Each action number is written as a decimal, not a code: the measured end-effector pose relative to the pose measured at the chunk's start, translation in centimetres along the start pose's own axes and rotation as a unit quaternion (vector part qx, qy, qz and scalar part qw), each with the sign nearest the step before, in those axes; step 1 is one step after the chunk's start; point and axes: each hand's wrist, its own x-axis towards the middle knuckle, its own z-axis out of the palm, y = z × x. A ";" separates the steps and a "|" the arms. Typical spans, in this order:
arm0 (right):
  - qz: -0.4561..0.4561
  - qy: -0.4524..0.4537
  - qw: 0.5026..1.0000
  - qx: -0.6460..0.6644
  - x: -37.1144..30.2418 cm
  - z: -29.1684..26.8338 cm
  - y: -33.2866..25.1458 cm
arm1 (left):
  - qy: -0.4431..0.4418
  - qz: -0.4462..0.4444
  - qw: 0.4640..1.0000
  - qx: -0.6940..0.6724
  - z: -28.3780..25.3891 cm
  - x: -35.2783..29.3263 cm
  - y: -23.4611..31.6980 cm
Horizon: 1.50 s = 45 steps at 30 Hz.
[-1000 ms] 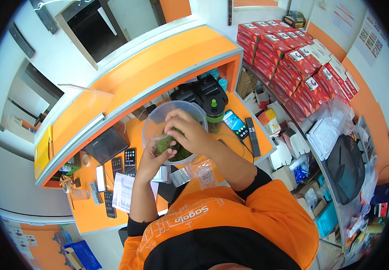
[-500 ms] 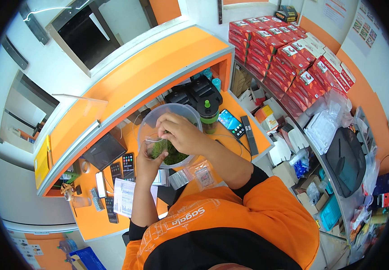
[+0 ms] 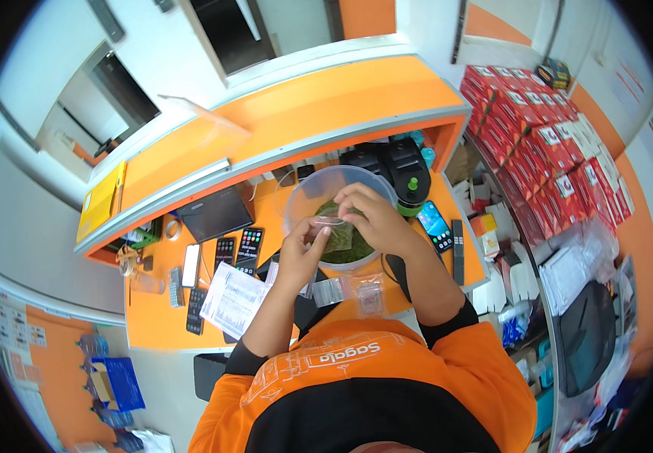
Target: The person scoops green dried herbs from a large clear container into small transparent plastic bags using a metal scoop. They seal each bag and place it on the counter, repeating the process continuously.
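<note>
Partly hidden: green material (image 3: 358,255) in clear tub (image 3: 304,198) on bench (image 3: 152,326), behind hands and small clear bag (image 3: 339,240). Bag held over tub, edges faint; whether green lies inside it or shows through, cannot tell. Left hand (image 3: 304,248) pinches bag between thumb and fingers, forearm slanting inward. Right hand (image 3: 372,217) arches in opposite, fingers bunched at bag's top; whether gripping, cannot tell.

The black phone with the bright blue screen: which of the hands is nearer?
Right. The right hand is over the round clear plastic tub, left of the phone; the left hand is farther left.
</note>
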 end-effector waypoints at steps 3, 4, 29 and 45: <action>0.061 0.024 0.992 0.104 -0.4 1.1 0.1 | 0.032 0.049 0.991 -0.117 0.9 -0.2 0.0; 0.076 0.022 0.987 0.137 -0.7 1.5 0.0 | 0.033 0.062 0.986 -0.153 0.8 -0.4 0.1; 0.133 0.075 0.965 0.213 -2.2 5.0 -3.1 | 0.074 0.063 0.981 -0.170 -0.1 -3.6 3.7; 0.136 0.098 0.919 0.357 -4.2 6.4 -3.2 | 0.098 0.226 0.969 -0.020 -0.7 -5.5 5.1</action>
